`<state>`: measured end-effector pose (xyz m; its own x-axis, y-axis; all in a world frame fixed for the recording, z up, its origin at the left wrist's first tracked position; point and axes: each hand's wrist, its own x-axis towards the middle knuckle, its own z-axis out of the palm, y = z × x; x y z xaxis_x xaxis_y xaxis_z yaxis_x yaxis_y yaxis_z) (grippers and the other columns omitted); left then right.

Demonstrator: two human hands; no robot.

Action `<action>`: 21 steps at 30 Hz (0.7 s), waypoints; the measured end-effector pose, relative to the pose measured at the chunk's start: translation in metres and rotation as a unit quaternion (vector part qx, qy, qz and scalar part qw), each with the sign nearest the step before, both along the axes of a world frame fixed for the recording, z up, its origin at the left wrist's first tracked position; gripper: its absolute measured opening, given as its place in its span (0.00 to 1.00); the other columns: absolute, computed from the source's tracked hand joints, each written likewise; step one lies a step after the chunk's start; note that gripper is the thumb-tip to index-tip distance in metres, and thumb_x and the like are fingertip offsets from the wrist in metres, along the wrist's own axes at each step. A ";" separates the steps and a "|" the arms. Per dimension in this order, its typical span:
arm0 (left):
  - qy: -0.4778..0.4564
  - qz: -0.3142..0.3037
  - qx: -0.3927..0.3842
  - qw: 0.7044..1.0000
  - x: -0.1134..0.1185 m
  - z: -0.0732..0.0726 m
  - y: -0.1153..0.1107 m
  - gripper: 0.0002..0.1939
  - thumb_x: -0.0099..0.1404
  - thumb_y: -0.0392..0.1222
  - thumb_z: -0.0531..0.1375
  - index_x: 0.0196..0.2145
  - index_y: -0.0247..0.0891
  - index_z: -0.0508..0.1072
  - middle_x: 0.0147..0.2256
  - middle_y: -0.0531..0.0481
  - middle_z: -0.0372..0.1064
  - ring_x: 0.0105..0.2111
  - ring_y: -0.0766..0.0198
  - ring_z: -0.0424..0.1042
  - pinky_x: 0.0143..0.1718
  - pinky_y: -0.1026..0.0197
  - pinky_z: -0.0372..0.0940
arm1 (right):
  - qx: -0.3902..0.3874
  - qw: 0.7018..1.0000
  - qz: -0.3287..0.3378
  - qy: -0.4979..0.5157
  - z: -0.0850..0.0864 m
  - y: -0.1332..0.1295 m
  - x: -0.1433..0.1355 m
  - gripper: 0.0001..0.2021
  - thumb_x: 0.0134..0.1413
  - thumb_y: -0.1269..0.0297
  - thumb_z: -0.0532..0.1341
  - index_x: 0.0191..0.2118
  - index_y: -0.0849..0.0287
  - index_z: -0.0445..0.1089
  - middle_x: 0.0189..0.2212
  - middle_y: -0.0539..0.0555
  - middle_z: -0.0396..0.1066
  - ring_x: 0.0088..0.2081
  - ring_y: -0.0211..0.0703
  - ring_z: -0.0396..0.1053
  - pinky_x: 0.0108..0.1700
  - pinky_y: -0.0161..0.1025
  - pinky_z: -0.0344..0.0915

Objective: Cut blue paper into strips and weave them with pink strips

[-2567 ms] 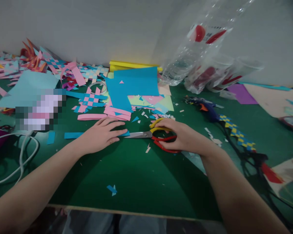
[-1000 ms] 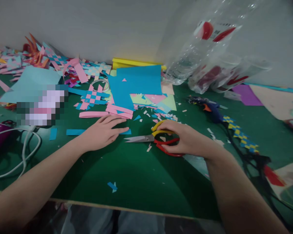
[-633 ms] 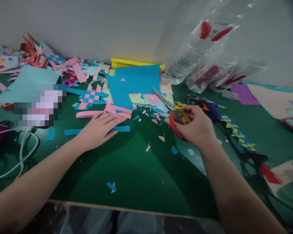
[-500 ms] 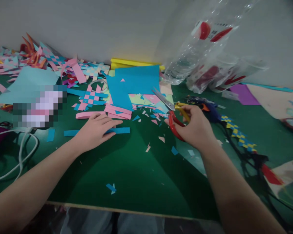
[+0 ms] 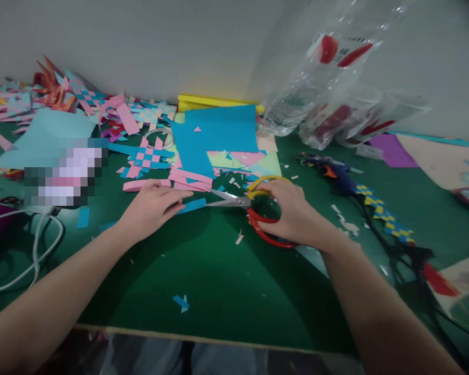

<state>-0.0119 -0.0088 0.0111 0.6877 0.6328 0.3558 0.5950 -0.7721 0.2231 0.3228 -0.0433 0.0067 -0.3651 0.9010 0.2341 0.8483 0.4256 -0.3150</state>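
My left hand (image 5: 153, 204) pinches a blue paper strip (image 5: 192, 205) between thumb and fingers; the strip's right end sticks out past the fingertips. My right hand (image 5: 293, 211) grips a pair of scissors (image 5: 240, 202) by its red and yellow handles. The blades are spread apart and point left, with their tips close to the strip's right end. Folded pink paper strips (image 5: 189, 179) lie just behind my left hand. A woven pink and blue paper piece (image 5: 143, 159) rests farther back.
Blue paper sheet (image 5: 222, 127) lies at the back over other coloured paper. Plastic-bagged cups (image 5: 352, 112) stand against the wall at right. A phone (image 5: 72, 169) with a white cable (image 5: 36, 255) is at left. Paper scraps (image 5: 182, 302) dot the green table (image 5: 219, 271).
My right hand has brought the scissors left and nearer, and the blades have opened wider. My left hand now lifts the strip slightly, its right end tilted up. Scraps have shifted to the right.
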 end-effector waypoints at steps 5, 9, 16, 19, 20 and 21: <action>-0.027 -0.004 0.018 0.999 0.001 -0.001 0.001 0.13 0.74 0.40 0.53 0.52 0.41 0.72 0.33 0.53 0.78 0.32 0.63 0.73 0.50 0.54 0.58 | -0.023 0.999 0.040 0.010 -0.003 -0.002 -0.001 0.25 0.49 0.53 0.63 0.53 0.53 0.62 0.53 0.62 0.69 0.58 0.66 0.64 0.57 0.64 0.57; -0.030 -0.003 -0.013 0.999 0.003 -0.001 0.000 0.13 0.74 0.41 0.53 0.51 0.42 0.72 0.35 0.52 0.79 0.34 0.63 0.75 0.51 0.54 0.58 | -0.051 0.997 0.055 0.008 -0.002 -0.003 -0.002 0.25 0.51 0.52 0.63 0.54 0.50 0.62 0.54 0.60 0.68 0.60 0.65 0.63 0.59 0.64 0.57; -0.031 -0.030 -0.012 0.999 0.005 -0.005 -0.001 0.15 0.75 0.41 0.50 0.53 0.41 0.72 0.36 0.52 0.79 0.30 0.64 0.73 0.45 0.55 0.60 | -0.092 0.993 0.078 0.009 0.006 -0.007 -0.010 0.23 0.51 0.52 0.63 0.52 0.51 0.65 0.54 0.61 0.68 0.59 0.65 0.63 0.58 0.66 0.59; -0.025 -0.032 -0.016 0.999 0.005 -0.006 0.000 0.15 0.75 0.41 0.49 0.53 0.41 0.71 0.36 0.52 0.79 0.30 0.64 0.73 0.46 0.55 0.60 | -0.086 0.992 0.090 0.012 0.006 -0.008 -0.011 0.23 0.51 0.53 0.63 0.52 0.51 0.64 0.54 0.61 0.68 0.59 0.64 0.64 0.58 0.64 0.60; -0.021 -0.032 -0.018 0.999 0.005 -0.007 0.001 0.15 0.75 0.41 0.49 0.53 0.41 0.71 0.36 0.52 0.79 0.31 0.64 0.73 0.46 0.55 0.60 | -0.085 0.992 0.094 0.012 0.006 -0.008 -0.011 0.23 0.51 0.53 0.64 0.52 0.52 0.64 0.54 0.61 0.68 0.60 0.63 0.63 0.59 0.64 0.60; -0.018 -0.032 -0.019 0.999 0.006 -0.006 0.001 0.15 0.75 0.41 0.49 0.53 0.41 0.71 0.36 0.52 0.79 0.31 0.63 0.74 0.46 0.55 0.60 | -0.085 0.992 0.098 0.011 0.005 -0.008 -0.011 0.23 0.51 0.53 0.64 0.52 0.52 0.64 0.55 0.61 0.68 0.60 0.63 0.63 0.59 0.63 0.59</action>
<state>-0.0061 -0.0079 0.0046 0.7144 0.6010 0.3583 0.5354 -0.7992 0.2731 0.3118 -0.0516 0.0119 -0.5333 0.8406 0.0944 0.7470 0.5204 -0.4136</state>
